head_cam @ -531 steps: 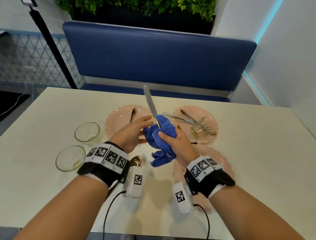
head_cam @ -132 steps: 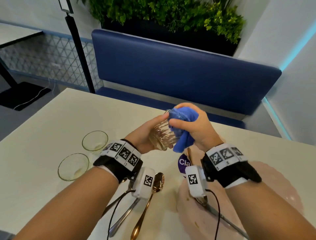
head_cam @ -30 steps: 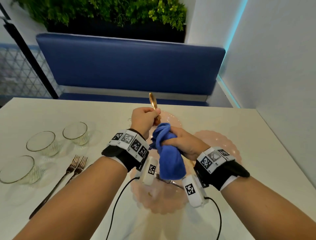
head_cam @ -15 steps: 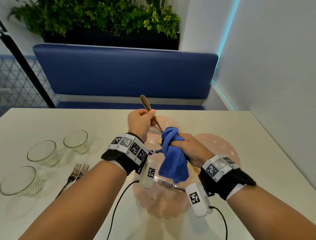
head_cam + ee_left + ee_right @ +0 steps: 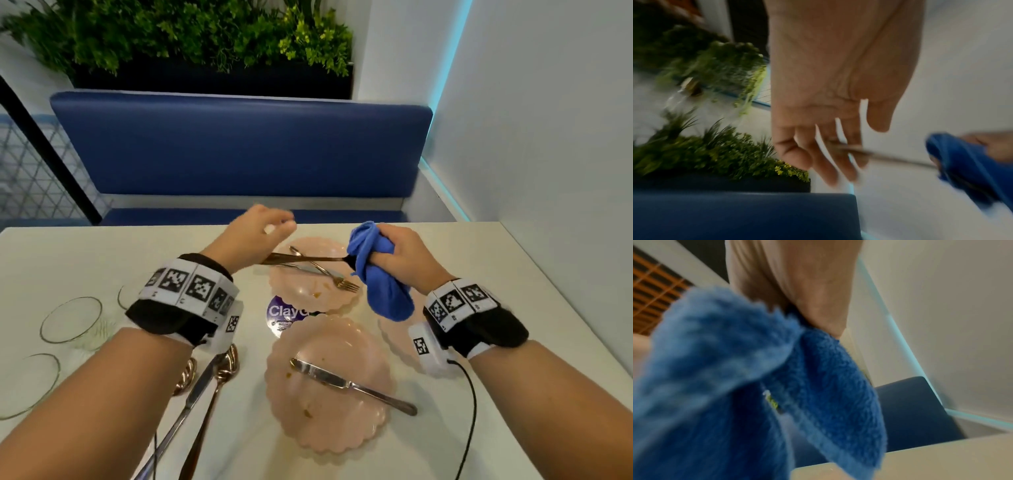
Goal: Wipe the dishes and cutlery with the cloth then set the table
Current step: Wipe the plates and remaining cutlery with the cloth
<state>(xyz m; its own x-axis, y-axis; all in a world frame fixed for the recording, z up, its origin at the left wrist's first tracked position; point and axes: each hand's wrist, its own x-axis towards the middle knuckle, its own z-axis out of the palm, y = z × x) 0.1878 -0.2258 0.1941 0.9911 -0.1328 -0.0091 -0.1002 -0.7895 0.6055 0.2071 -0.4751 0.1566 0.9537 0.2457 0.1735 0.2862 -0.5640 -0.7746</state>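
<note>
A gold spoon [image 5: 308,259] hangs level above the far pink plate [image 5: 301,294]. Its bowl end is buried in the blue cloth [image 5: 380,287], which my right hand [image 5: 400,253] grips in a fist. My left hand [image 5: 260,233] hovers over the handle end, blurred; in the left wrist view its fingers [image 5: 830,162] are spread and the thumb stands clear of the spoon [image 5: 890,156]. A fork [image 5: 342,283] and other cutlery lie on the far plate. A knife [image 5: 352,383] lies on the near plate [image 5: 329,421]. The cloth [image 5: 756,386] fills the right wrist view.
A third pink plate [image 5: 394,334] lies under my right wrist. A purple sticker [image 5: 282,313] sits between the plates. Glass bowls [image 5: 70,318] stand at the left. A knife [image 5: 191,394] and gold spoons [image 5: 222,373] lie near my left forearm. A blue bench [image 5: 239,144] is behind the table, a wall to the right.
The spoon has swung from upright to level. My hands have moved apart, and my left hand's grip on the handle has loosened into spread fingers. The right hand still grips the cloth.
</note>
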